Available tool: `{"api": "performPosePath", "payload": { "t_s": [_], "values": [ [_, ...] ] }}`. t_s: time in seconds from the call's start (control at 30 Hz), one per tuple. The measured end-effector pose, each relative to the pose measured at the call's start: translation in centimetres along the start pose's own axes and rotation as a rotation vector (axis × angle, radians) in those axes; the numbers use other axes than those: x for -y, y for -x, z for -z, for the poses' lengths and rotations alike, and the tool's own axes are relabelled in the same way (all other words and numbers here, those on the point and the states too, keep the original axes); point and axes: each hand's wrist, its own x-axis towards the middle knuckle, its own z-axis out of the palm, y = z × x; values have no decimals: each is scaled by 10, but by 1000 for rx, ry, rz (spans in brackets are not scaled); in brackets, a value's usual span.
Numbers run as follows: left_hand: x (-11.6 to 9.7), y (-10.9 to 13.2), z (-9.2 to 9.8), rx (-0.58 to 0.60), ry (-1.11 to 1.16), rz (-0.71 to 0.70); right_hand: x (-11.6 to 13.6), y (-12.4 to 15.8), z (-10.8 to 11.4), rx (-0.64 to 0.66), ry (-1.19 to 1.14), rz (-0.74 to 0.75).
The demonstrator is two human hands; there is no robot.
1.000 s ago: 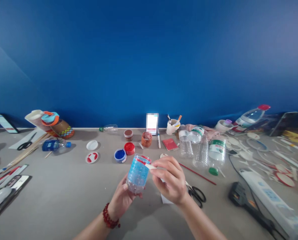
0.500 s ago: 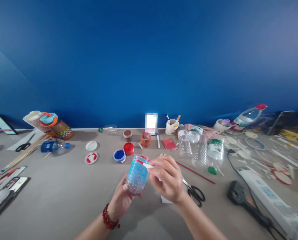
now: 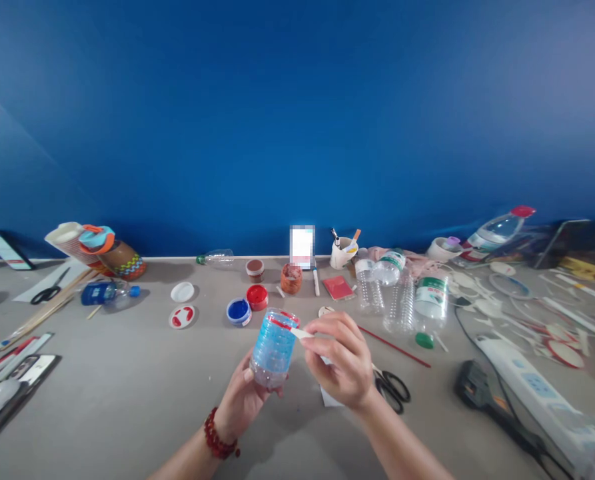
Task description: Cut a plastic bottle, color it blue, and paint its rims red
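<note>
My left hand (image 3: 247,400) is wrapped round the lower part of a cut plastic bottle (image 3: 273,350), painted light blue with red marks near its rim. The bottle is tilted, its rim up. My right hand (image 3: 340,360) pinches a small white stick (image 3: 301,333), whose red-coated tip touches the bottle's upper wall. Just behind stand an open jar of red paint (image 3: 257,297) and an open jar of blue paint (image 3: 238,311). A red-stained white lid (image 3: 182,317) lies to their left.
Black-handled scissors (image 3: 394,390) and a red stick (image 3: 397,347) lie right of my right hand. Farther right are clear bottles (image 3: 400,303), a glue gun (image 3: 482,393) and a power strip (image 3: 532,387). A blue-labelled bottle (image 3: 100,293) lies at the left.
My right hand has moved slightly right with the white stick. A red mark shows along the bottle's upper wall where the stick was. My left hand and the bottle have barely moved.
</note>
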Motion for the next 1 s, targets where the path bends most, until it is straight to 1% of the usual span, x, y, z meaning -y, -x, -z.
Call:
{"api": "performPosePath", "payload": {
  "t_s": [0.13, 0.23, 0.37, 0.47, 0.6, 0.73, 0.87, 1.0],
  "values": [
    [0, 1, 0, -15, -10, -2, -4, 1, -4, 17, 2, -5],
    [-1, 1, -1, -17, 1, -4, -6, 5, 0, 16, 22, -22],
    [-2, 0, -2, -14, 15, 6, -2, 5, 5, -18, 13, -32],
    [-2, 1, -3, -12, 0, 13, 0, 1, 0, -20, -19, -27],
    [-3, 2, -4, -24, -22, 8, -4, 2, -7, 5, -10, -26],
    [-3, 1, -3, -19, -18, 0, -7, 7, -2, -6, 22, -45],
    [-2, 1, -1, -13, 15, 17, -2, 7, 3, -33, 2, -57],
    [-2, 1, 0, 7, 21, 29, 1, 2, -3, -22, -29, -31]
  ]
}}
